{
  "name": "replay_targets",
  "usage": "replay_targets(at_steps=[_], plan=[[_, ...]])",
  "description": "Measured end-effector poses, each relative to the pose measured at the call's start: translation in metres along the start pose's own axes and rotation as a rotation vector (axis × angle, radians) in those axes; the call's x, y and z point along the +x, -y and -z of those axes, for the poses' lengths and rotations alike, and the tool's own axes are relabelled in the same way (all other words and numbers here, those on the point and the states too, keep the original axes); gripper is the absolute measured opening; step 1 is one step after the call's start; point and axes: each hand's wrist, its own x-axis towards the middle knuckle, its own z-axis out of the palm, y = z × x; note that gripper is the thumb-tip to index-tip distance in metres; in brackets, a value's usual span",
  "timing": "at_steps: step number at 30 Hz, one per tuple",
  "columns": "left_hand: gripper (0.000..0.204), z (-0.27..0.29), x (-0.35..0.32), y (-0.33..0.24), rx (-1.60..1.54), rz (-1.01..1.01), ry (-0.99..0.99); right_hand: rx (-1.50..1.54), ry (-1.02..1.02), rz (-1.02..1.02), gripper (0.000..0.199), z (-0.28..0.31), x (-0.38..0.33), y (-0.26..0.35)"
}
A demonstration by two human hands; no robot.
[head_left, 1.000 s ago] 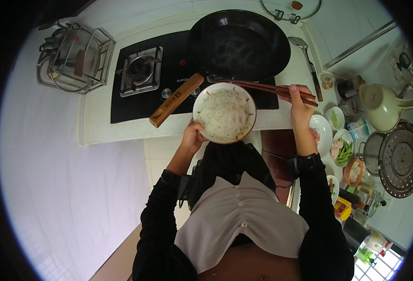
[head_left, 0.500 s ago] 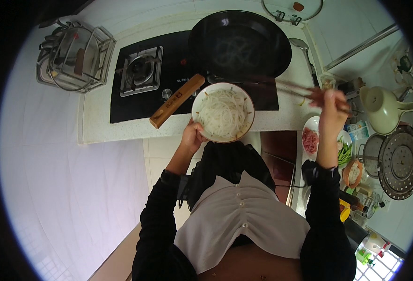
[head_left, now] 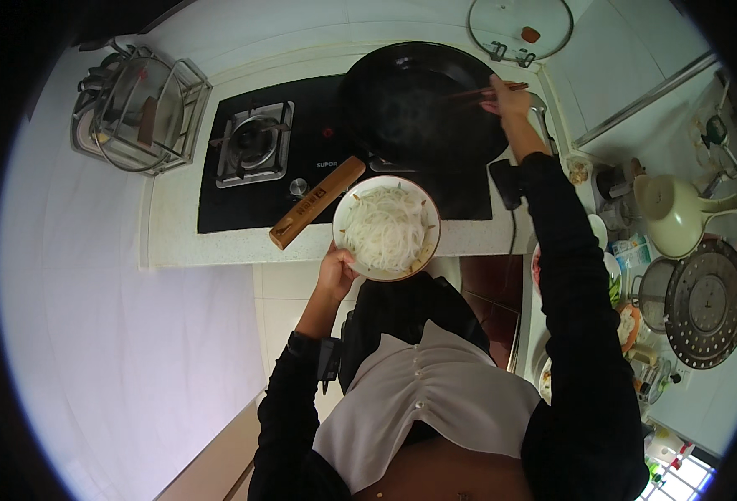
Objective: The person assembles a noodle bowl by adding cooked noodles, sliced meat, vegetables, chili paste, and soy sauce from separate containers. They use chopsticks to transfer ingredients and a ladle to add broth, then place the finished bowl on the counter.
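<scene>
Pale counter (head_left: 172, 250) on my feed, with me watching from afar. Nearest, the left hand (head_left: 335, 272) grips the bowl (head_left: 425, 250) by its near-left edge, in front of the stove (head_left: 311, 117). White noodles (head_left: 385, 227) fill it, probably soft, slippery and easy to tear; the bowl looks stiff, so I'd take rim plus underside. Farther off, the right hand (head_left: 510, 103) is closed round chopsticks (head_left: 473, 93) over the wok's (head_left: 410, 125) right side. Can't tell if their tips touch it.
</scene>
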Motion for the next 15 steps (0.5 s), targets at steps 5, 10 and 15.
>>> replay_targets(at_steps=[5, 10, 15], plan=[[0.063, -0.005, -0.007, 0.001, -0.037, -0.033, -0.045, 0.195, 0.071, -0.132, 0.014, -0.045, -0.011, -0.028], [0.063, -0.010, -0.009, 0.003, -0.029, -0.046, -0.057, 0.389, 0.091, -0.314, 0.016, -0.054, -0.012, -0.037], [0.062, -0.012, -0.007, 0.006, -0.030, -0.049, -0.078, 0.574, 0.169, -0.345, 0.014, -0.052, -0.012, -0.040]])
